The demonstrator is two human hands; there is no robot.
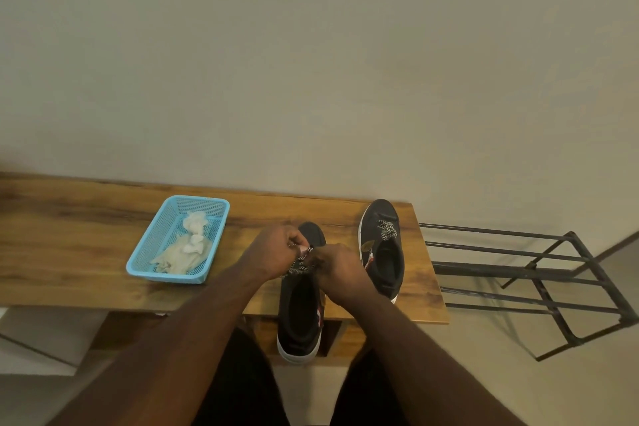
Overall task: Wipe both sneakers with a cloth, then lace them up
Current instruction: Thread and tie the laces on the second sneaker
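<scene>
A black sneaker with a white sole [300, 318] lies lengthwise on the wooden table [86, 239], its heel hanging over the near edge. My left hand [273, 249] and my right hand [340, 268] meet over its tongue, both pinching the speckled black-and-white lace [299, 264]. A second black sneaker [382, 252] stands to the right near the table's end, with a speckled lace [388, 229] laced across it. A crumpled white cloth [185, 249] lies in a blue plastic basket [147, 252] at the left.
A black metal rack [539, 273] stands on the floor just past the table's right end. A plain wall runs behind the table. My legs in dark shorts are below the near edge.
</scene>
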